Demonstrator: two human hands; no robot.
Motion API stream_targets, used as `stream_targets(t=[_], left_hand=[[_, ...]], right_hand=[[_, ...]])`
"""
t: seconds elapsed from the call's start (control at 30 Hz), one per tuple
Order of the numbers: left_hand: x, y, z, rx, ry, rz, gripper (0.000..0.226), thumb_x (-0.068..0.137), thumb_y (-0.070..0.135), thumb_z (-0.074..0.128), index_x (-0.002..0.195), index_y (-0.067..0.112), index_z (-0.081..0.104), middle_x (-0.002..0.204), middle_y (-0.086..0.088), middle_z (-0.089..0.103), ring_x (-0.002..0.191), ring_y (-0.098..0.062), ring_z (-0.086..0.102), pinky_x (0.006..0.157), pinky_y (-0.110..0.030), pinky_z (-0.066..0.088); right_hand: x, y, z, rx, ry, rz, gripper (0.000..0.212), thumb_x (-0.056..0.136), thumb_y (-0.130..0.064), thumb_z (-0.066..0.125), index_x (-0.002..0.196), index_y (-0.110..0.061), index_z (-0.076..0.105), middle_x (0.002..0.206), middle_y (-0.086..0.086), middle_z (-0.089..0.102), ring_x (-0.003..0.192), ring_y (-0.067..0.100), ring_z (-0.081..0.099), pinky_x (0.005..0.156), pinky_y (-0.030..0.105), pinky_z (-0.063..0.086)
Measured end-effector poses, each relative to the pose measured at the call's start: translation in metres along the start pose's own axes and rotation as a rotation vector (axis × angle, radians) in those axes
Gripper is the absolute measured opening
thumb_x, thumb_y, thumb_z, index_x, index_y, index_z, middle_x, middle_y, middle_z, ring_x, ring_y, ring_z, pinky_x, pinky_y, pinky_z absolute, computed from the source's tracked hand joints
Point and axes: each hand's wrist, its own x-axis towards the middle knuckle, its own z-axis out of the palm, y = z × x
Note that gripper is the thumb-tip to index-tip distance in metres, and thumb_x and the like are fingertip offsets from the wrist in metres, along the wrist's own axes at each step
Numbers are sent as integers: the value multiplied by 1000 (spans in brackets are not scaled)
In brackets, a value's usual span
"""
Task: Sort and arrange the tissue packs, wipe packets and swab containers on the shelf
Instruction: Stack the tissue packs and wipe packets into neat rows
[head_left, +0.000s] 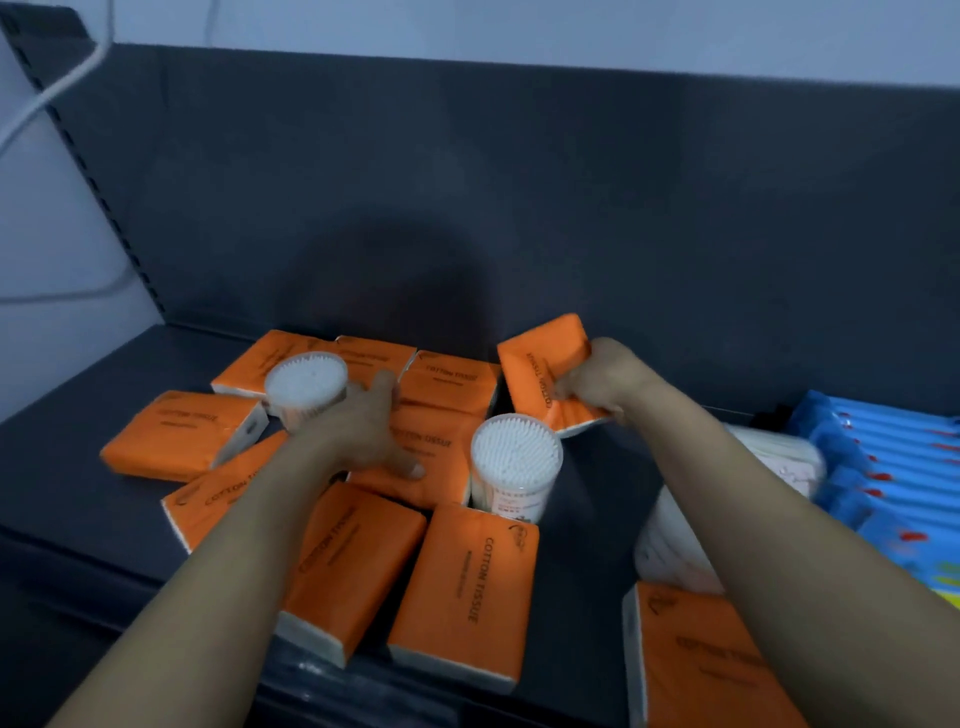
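Several orange tissue packs lie scattered flat on the dark shelf (72, 431). My right hand (602, 379) grips one orange tissue pack (540, 364) by its edge and holds it tilted near the back wall. My left hand (363, 426) wraps around a clear round swab container (306, 384) that stands among the packs at the left. A second swab container (514, 462) stands upright in the middle, free of both hands. Blue wipe packets (883, 467) are lined up at the right.
A white soft pack (675, 545) lies under my right forearm, beside the blue packets. Another orange pack (691, 654) sits at the front right edge. The shelf's dark back panel (519, 208) rises behind; a white cable (62, 88) hangs at the upper left.
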Motion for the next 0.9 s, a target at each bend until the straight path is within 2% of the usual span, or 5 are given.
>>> stream_targets(t=[0.3,0.5,0.63,0.8,0.9], left_hand=[[-11,5,-11,58,160,78,68,68,35,80,127,21,49,104,0,47,78,-7,38,53,-16,27],[-49,23,-29,-178,470,13,47,70,24,78,108,6,56,109,-8,29,83,-28,48,80,-36,43],[-90,76,-28,-341,738,126,46,75,30,73,106,11,46,87,4,41,83,-21,44,71,-35,36],[-134,197,17,-589,590,372,46,79,47,66,101,11,49,83,3,56,75,-20,59,66,-39,51],[-154,279,60,-658,477,537,38,83,47,61,99,14,52,83,2,59,74,-16,60,74,-43,54]], right_hand=[[-28,3,-33,223,80,-229,52,78,-7,70,124,-12,47,118,6,58,103,23,57,79,34,46],[-58,22,-70,322,130,-367,49,78,-12,72,123,-14,51,109,3,62,93,18,61,71,26,47],[-86,51,-117,383,186,-448,43,79,-18,72,119,-17,56,104,-2,65,88,11,64,68,21,48],[-130,130,-199,462,363,-424,22,82,-26,69,102,-20,62,98,1,70,90,19,68,84,36,55],[-167,194,-256,425,544,-367,19,85,-31,65,100,-19,62,91,-1,68,78,13,64,71,20,51]])
